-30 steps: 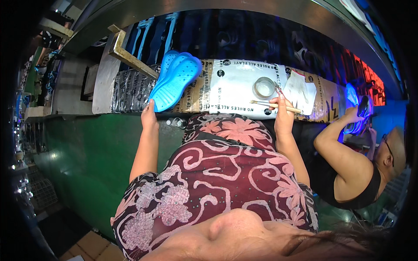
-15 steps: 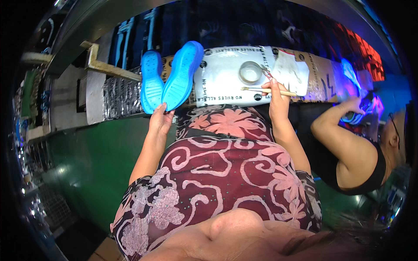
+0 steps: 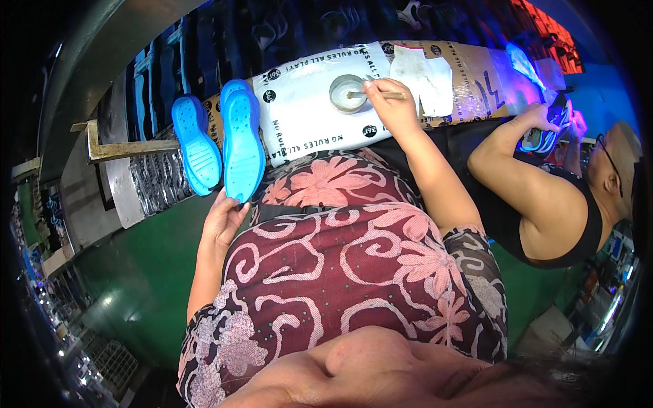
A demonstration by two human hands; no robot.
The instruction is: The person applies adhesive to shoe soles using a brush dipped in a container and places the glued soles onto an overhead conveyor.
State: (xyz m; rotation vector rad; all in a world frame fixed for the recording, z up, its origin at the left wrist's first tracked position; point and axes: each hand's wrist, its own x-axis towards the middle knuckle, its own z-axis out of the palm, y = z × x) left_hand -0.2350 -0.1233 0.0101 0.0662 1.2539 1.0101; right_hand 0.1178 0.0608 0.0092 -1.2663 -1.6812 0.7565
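Observation:
My left hand [image 3: 224, 219] pinches the heel end of a bright blue shoe sole [image 3: 243, 143]. A second blue sole [image 3: 196, 146] lies to its left, its heel also close to my left fingers. Both show their inner faces, with small dimples and a ribbed heel area. In my right hand [image 3: 392, 103] is a slim brush with a pale wooden handle [image 3: 399, 96]. Its tip reaches into a small round cup [image 3: 348, 111] containing whitish liquid. That cup stands on white printed sheeting [image 3: 299, 112]; my fingers are near its right side.
White cloth or paper pieces [image 3: 435, 85] lie right of the cup. A metal bar bracket [image 3: 129, 149] is at the left of the soles. Dark conveyor slots [image 3: 272, 30] run along the far side. At right, a co-worker [image 3: 544, 197] handles a shoe under blue light.
My right hand has brought the brush from above the sheeting into the cup. The soles have turned more upright in my left hand's grip. The whole view has shifted.

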